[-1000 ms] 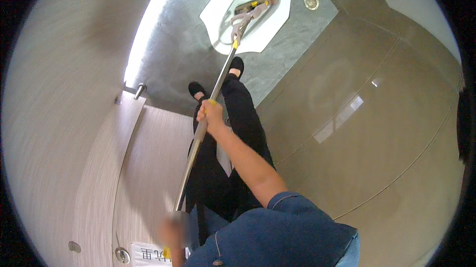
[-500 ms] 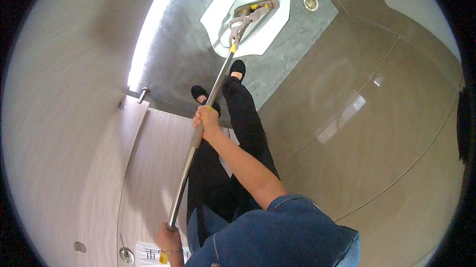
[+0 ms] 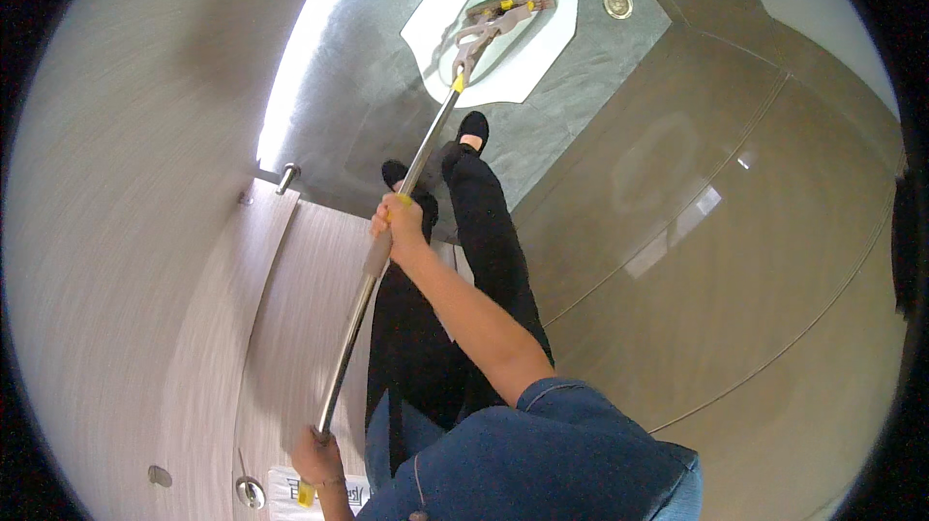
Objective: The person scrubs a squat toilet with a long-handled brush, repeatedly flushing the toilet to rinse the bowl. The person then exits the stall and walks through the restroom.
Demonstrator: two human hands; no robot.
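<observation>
A sponge mop [image 3: 345, 358] with a metal pole slants from the lower left up to a white squat toilet [image 3: 435, 73] set in the floor. Its brownish mop head [image 3: 510, 4], with yellow parts, lies over the toilet's bowl; how firmly it presses there I cannot tell. My right hand [image 3: 399, 217] is closed around the pole by a grey sleeve, midway along. Lower down, my left hand [image 3: 317, 457] grips the pole's upper end, close to my body. A yellow end cap [image 3: 307, 494] sticks out below that hand.
My feet in black shoes [image 3: 473, 127] stand on grey floor tiles [image 3: 339, 134] just before the toilet. A round floor drain [image 3: 617, 3] lies to its right. Brown tiled wall [image 3: 697, 260] rises at the right. On the left are a pale panel [image 3: 135, 231] and a door with a metal latch [image 3: 250, 492].
The whole view has shifted slightly. Both hands and the mop's pole have swung a little left, while the mop head stays at about the same place over the toilet.
</observation>
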